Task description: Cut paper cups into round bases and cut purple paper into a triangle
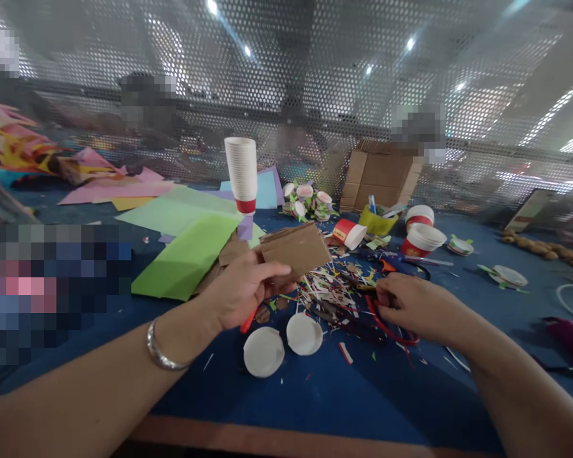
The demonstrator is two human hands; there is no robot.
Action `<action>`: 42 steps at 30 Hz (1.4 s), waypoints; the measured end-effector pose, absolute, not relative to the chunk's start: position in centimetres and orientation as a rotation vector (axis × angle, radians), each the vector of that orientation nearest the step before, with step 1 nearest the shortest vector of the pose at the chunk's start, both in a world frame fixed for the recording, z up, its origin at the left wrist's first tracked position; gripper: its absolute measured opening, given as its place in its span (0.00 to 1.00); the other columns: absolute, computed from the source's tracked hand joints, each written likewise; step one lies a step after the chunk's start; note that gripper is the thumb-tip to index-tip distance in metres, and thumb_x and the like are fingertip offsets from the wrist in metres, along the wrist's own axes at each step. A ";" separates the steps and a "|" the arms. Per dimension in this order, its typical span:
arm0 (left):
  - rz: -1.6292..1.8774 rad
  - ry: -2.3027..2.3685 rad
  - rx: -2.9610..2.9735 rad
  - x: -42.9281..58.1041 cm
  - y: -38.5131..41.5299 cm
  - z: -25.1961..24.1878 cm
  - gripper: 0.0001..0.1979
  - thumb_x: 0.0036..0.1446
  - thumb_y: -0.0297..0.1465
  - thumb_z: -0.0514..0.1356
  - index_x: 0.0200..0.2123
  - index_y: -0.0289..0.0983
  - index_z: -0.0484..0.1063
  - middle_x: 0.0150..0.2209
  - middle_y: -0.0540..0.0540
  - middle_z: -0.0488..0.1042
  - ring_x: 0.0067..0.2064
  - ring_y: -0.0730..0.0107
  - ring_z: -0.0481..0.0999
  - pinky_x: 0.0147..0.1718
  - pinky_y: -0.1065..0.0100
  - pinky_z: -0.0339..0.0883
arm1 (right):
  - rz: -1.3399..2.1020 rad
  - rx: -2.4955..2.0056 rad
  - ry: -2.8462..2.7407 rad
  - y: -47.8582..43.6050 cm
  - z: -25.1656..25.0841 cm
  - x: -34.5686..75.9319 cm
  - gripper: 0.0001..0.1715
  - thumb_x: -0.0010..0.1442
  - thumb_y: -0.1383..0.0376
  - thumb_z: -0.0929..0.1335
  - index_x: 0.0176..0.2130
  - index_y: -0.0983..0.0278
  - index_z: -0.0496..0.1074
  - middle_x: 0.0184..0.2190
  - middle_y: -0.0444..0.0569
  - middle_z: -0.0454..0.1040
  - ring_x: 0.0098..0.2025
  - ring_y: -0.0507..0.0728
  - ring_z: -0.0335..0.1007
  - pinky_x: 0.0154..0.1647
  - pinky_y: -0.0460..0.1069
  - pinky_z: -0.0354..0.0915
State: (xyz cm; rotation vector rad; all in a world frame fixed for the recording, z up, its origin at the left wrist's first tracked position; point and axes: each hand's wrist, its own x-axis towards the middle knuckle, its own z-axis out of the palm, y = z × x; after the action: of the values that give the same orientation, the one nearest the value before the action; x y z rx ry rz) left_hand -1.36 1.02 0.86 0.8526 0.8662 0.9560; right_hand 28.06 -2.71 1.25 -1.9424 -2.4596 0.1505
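Observation:
My left hand [248, 283], with a silver bangle at the wrist, grips a piece of brown cardboard [298, 251] between thumb and fingers. My right hand [401, 299] is at the right side of a heap of paper scraps [329, 286], its fingers curled beside red-handled scissors [394, 334]; what it holds, if anything, is hidden. Two white cup bottoms [263, 352] lie in front of the heap. A red and white paper cup [349, 234] is on its side behind the scraps.
Green paper sheets [172, 261] and a tall stack of white cups [242, 172] are at the left. More cups [423, 240], a yellow-green holder [378, 221] and a cardboard box [379, 175] stand at the back right. Small turtle-like paper pieces [507, 276] lie on the right.

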 end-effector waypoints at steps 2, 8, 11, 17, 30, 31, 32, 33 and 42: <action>0.926 0.879 0.826 -1.3 0.8 0.8 0.25 0.51 0.19 0.66 0.53 0.37 0.71 0.41 0.43 0.81 0.35 0.68 0.82 0.32 0.71 0.79 | 0.190 -1.935 -2.465 -2.6 1.5 28.0 0.06 0.54 0.69 0.67 0.26 0.62 0.69 0.26 0.45 0.73 0.27 0.54 0.69 0.28 0.48 0.55; 0.905 0.869 0.772 -0.9 0.7 0.2 0.16 0.49 0.19 0.68 0.43 0.32 0.78 0.36 0.42 0.82 0.35 0.67 0.82 0.34 0.69 0.78 | 0.430 -1.839 -2.251 -2.2 1.4 28.8 0.04 0.57 0.64 0.68 0.33 0.62 0.69 0.23 0.41 0.71 0.25 0.52 0.66 0.26 0.47 0.61; 0.920 0.867 0.838 -0.8 0.5 0.3 0.18 0.49 0.22 0.71 0.45 0.33 0.78 0.35 0.43 0.83 0.36 0.66 0.81 0.34 0.70 0.77 | 0.580 -1.730 -1.989 -1.9 1.0 29.1 0.14 0.55 0.60 0.72 0.41 0.63 0.71 0.27 0.44 0.74 0.27 0.54 0.70 0.29 0.49 0.67; 0.953 0.839 0.991 -1.3 0.3 0.3 0.27 0.48 0.29 0.75 0.51 0.36 0.74 0.42 0.42 0.81 0.36 0.66 0.79 0.26 0.71 0.73 | 1.130 -1.580 -1.320 -2.4 1.9 27.5 0.36 0.44 0.56 0.81 0.49 0.62 0.72 0.27 0.42 0.74 0.22 0.50 0.65 0.18 0.43 0.61; 0.971 0.826 0.898 -1.2 0.2 0.3 0.21 0.51 0.27 0.72 0.49 0.35 0.76 0.46 0.41 0.81 0.38 0.67 0.80 0.26 0.73 0.76 | 1.512 -1.287 -0.913 -4.0 1.6 25.9 0.17 0.53 0.54 0.79 0.34 0.64 0.79 0.21 0.44 0.72 0.18 0.47 0.63 0.14 0.40 0.63; 0.974 0.827 0.885 -1.2 0.2 0.3 0.21 0.51 0.26 0.72 0.49 0.34 0.76 0.45 0.41 0.82 0.38 0.67 0.81 0.26 0.73 0.77 | 1.524 -1.262 -0.940 -4.0 1.5 26.0 0.17 0.53 0.54 0.79 0.34 0.64 0.80 0.21 0.43 0.71 0.19 0.47 0.63 0.14 0.39 0.63; 0.976 0.828 0.874 -1.2 0.2 0.3 0.20 0.50 0.26 0.72 0.48 0.34 0.77 0.43 0.41 0.82 0.38 0.67 0.81 0.27 0.73 0.77 | 1.521 -1.227 -0.960 -4.0 1.4 26.0 0.16 0.54 0.54 0.79 0.36 0.63 0.80 0.22 0.44 0.72 0.20 0.47 0.64 0.16 0.39 0.64; 0.972 0.830 0.865 -1.2 0.2 0.4 0.20 0.50 0.26 0.73 0.48 0.34 0.77 0.42 0.41 0.82 0.37 0.67 0.81 0.27 0.73 0.77 | 1.508 -1.186 -0.970 -3.9 1.3 25.9 0.16 0.54 0.55 0.79 0.38 0.62 0.80 0.26 0.45 0.75 0.22 0.47 0.66 0.18 0.39 0.66; 0.908 0.874 0.872 -1.4 0.3 0.6 0.20 0.52 0.27 0.70 0.50 0.35 0.78 0.44 0.40 0.83 0.36 0.65 0.83 0.24 0.74 0.75 | 1.493 -1.016 -1.079 -4.1 1.2 26.0 0.23 0.52 0.47 0.78 0.42 0.57 0.81 0.42 0.49 0.79 0.26 0.49 0.71 0.22 0.40 0.71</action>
State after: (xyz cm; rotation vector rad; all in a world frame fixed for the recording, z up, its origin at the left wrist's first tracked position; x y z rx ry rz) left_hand -1.39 0.25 0.62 0.8718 0.8736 0.9075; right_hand 26.00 -4.10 1.19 -1.0161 -1.0788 1.4932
